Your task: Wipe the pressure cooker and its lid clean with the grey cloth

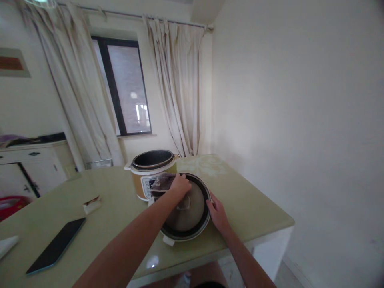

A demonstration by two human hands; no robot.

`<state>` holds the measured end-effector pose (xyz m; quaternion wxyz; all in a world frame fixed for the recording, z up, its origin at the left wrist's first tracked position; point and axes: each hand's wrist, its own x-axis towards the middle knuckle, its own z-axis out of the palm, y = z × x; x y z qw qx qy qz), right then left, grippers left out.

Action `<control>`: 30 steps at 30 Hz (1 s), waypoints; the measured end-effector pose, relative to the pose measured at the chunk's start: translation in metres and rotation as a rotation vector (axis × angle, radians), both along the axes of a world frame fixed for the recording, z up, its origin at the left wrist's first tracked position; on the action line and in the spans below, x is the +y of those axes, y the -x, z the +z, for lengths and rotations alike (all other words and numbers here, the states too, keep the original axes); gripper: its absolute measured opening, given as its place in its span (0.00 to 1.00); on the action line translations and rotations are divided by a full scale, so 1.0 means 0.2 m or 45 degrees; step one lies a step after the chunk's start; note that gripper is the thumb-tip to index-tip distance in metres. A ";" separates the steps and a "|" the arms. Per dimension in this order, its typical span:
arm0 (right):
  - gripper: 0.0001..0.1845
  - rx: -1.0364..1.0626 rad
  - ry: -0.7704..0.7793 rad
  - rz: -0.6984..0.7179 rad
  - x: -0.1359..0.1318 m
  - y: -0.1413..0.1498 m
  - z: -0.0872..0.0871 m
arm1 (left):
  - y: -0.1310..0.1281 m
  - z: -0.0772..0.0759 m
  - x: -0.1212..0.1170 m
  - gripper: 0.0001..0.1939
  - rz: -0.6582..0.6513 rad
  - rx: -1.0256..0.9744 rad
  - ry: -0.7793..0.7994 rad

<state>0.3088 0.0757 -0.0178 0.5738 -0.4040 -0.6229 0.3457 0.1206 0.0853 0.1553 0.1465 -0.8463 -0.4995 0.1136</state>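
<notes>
A round pressure cooker lid (192,214) is tilted up near the table's front edge, its grey inner face and dark sealing ring towards me. My right hand (218,214) grips its right rim, thumb on the near side. At the lid's upper left, my left hand (181,186) is closed on a dark grey-brown cloth (162,183), pressed to the upper part of the lid. Just behind stands the electric pressure cooker (138,180), lidless, with a dark pot inside and a control panel partly hidden by the cloth.
On the pale green table (117,224) lie a dark phone-like slab (57,246), a small white packet (92,205) and a white object (8,245) at the left edge. A white cabinet (45,162) stands behind left, a red basin (12,206) beside it. A wall (300,120) bounds the right.
</notes>
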 end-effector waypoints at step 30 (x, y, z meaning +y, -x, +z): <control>0.34 -0.009 -0.017 0.015 0.00 0.04 0.04 | 0.12 -0.04 -0.02 0.16 0.019 0.113 0.722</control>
